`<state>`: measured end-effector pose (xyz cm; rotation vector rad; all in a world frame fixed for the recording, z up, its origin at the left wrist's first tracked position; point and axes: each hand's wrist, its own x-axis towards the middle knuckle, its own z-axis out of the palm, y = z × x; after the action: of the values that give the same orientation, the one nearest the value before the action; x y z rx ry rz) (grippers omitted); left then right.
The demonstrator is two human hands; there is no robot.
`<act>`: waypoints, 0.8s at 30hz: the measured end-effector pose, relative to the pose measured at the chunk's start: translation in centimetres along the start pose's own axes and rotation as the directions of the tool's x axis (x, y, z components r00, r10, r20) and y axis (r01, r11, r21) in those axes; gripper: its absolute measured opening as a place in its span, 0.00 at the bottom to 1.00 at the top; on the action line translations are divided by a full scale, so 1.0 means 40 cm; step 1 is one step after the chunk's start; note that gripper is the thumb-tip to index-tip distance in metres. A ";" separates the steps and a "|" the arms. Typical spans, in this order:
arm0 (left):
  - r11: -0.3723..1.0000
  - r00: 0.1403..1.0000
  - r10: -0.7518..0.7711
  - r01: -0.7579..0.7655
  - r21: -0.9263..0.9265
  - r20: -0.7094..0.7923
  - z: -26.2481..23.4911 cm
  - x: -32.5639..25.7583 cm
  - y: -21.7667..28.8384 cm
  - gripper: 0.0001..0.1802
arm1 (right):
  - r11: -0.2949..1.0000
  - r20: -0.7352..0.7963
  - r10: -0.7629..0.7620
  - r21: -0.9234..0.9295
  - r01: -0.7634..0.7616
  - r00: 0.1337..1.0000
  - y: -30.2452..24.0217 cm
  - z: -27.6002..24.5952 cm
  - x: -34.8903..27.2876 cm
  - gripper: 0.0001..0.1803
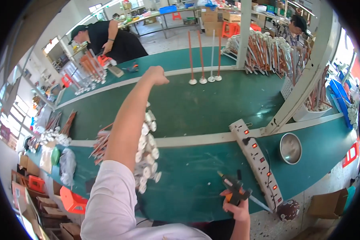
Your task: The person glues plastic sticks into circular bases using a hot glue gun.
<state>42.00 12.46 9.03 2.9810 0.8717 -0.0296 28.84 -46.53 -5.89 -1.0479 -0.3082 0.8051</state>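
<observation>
My left hand (156,75) is stretched far out over the green table (196,108), fingers curled into a fist with nothing visible in it. It hovers left of several upright rods on white round bases (203,60). My right hand (237,202) is low near the table's front edge and grips a black and orange hot glue gun (234,186), nozzle pointing up-left. Under my left forearm lies a heap of rods with white round bases (148,156).
A white power strip (257,158) with lit red switches lies right of the glue gun, a metal bowl (291,148) beyond it. A person in black (108,40) works at the far left of the table; another person (296,28) stands far right behind piled rods (268,50).
</observation>
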 end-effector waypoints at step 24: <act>0.993 0.994 -0.109 0.108 -0.045 -0.018 0.061 -0.794 -0.377 0.12 | 0.972 -0.073 -0.234 -0.050 0.231 0.969 0.021 0.054 -0.002 0.24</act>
<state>7.09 7.95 7.04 2.8956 1.0216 0.0162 27.16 -44.96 -5.55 -1.0571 -0.3750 0.5471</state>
